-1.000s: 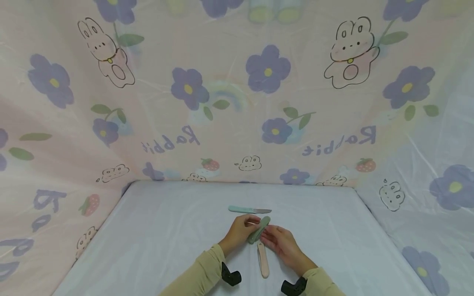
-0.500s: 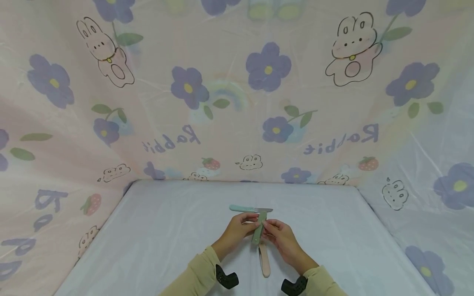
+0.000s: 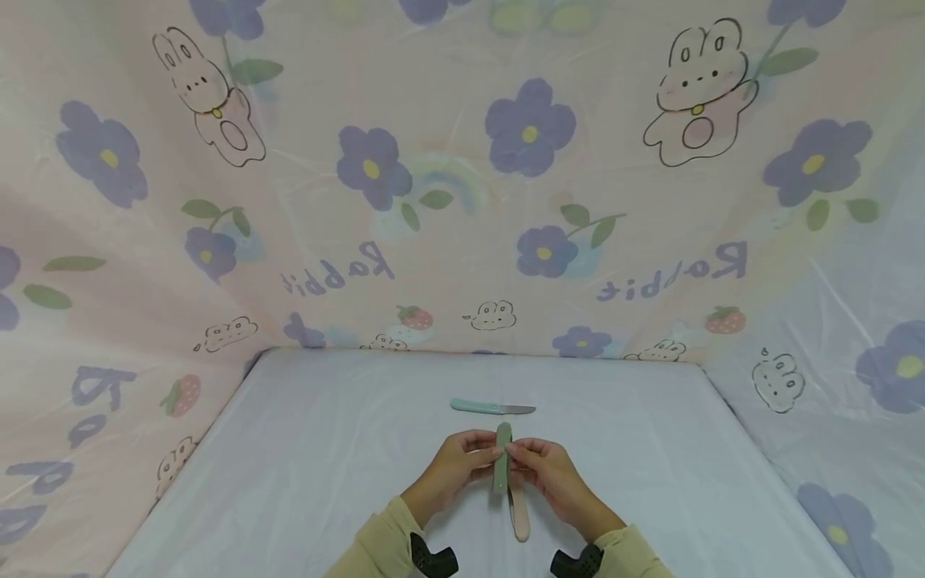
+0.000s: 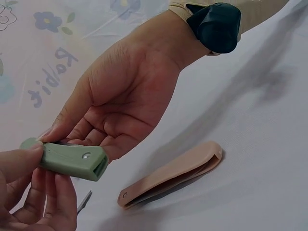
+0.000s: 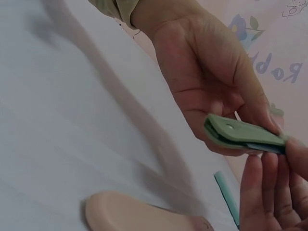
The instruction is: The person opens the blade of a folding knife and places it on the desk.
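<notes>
Both hands pinch a green folding knife (image 3: 501, 474) between thumbs and fingers, above the table. My left hand (image 3: 446, 472) has it from the left side, and my right hand (image 3: 564, 482) from the right. Its handle points away from the body in the head view. In the right wrist view, a strip of blade shows in the slot of the green folding knife (image 5: 250, 134). Just under it, a pale pink folding knife (image 3: 519, 518) lies folded on the table, its far end covered by the green one in the head view.
Beyond the hands lies a turquoise-handled folding knife (image 3: 475, 406) with its blade out, pointing right. A white cloth covers the table (image 3: 325, 433). A curtain (image 3: 448, 265) printed with flowers and rabbits hangs at the back and sides.
The green folding knife has turned from a rightward slant to nearly straight away from the body. Both hands have shifted their fingers along it, and the left forearm has drawn back slightly.
</notes>
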`<state>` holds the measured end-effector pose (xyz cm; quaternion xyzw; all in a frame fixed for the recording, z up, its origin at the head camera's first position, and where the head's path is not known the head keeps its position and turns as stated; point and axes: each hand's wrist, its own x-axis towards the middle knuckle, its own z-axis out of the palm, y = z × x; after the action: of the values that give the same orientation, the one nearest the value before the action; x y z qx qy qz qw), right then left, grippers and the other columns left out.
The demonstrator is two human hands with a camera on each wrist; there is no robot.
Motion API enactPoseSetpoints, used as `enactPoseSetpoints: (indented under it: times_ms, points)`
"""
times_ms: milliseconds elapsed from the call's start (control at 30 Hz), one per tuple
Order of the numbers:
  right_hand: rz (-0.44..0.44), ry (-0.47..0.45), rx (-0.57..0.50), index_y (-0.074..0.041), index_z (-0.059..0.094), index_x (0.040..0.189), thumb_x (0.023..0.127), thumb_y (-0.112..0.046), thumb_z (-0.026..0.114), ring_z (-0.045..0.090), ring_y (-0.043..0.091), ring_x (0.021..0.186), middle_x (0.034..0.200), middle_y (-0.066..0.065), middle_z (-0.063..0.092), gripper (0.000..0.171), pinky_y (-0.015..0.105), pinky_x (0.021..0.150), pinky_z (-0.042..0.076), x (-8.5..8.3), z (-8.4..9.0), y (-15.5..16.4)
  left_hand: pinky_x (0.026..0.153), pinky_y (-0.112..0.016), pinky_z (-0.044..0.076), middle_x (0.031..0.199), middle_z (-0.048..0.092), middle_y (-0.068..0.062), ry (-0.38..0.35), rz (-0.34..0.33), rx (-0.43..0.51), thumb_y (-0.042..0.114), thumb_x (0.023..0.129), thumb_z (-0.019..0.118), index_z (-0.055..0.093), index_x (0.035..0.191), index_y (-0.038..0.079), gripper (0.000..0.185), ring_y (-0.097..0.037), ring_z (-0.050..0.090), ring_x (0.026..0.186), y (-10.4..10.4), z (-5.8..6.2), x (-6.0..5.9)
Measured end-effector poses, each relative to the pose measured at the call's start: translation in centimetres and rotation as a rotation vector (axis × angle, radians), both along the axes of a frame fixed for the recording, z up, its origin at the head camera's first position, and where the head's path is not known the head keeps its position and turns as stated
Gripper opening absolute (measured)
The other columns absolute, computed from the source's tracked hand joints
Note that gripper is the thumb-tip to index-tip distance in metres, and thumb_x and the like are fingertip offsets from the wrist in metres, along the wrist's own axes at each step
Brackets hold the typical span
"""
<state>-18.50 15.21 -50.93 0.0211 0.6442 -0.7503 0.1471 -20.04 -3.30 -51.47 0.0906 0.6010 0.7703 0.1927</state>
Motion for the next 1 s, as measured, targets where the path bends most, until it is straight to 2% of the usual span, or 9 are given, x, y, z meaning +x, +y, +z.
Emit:
enactPoseSetpoints:
  times_ms: [267,533,700,1000]
  points:
    - [0.006,-0.016,-0.007,0.006,0.06,0.103,0.085,-0.024,0.069,0.063,0.015,0.08,0.088,0.006,0.064,0.036,0.031,0.076,0.054,0.25,-0.17,-0.19,0.08,-0.034,0.053,0.103,0.064,-0.012,-0.006,-0.001,-0.005,0.012,0.086,0.067,0.059,0.115,-0.005,0.035,-0.019,0.064,0.091,-0.36,-0.27,0.35]
    - [0.036,-0.016,-0.023,0.007,0.059,0.106,0.088,-0.025,0.065,0.062,0.013,0.079,0.088,0.005,0.064,0.037,0.028,0.074,0.054,0.29,-0.21,-0.3,0.078,-0.032,0.054,0.103,0.065,-0.011,-0.039,-0.006,-0.001,0.011,0.087,0.065,0.056,0.118,-0.007,0.037,-0.017,0.064,0.09,-0.45,-0.02,0.55]
    - [0.045,-0.017,-0.021,0.006,0.06,0.104,0.088,-0.023,0.066,0.062,0.013,0.078,0.087,0.005,0.064,0.035,0.028,0.073,0.054,0.3,-0.3,-0.29,0.079,-0.034,0.054,0.104,0.065,-0.012,-0.043,-0.026,0.009,0.009,0.088,0.064,0.055,0.119,-0.008,0.037,-0.018,0.064,0.091,-0.59,0.01,0.52]
    - [0.036,-0.018,-0.027,0.007,0.059,0.103,0.087,-0.022,0.066,0.061,0.013,0.078,0.087,0.005,0.063,0.034,0.027,0.072,0.054,0.22,-0.69,-0.41,0.079,-0.034,0.054,0.106,0.063,-0.013,-0.003,-0.096,-0.022,0.012,0.092,0.059,0.052,0.121,-0.006,0.035,-0.02,0.063,0.092,-0.7,-0.19,0.49]
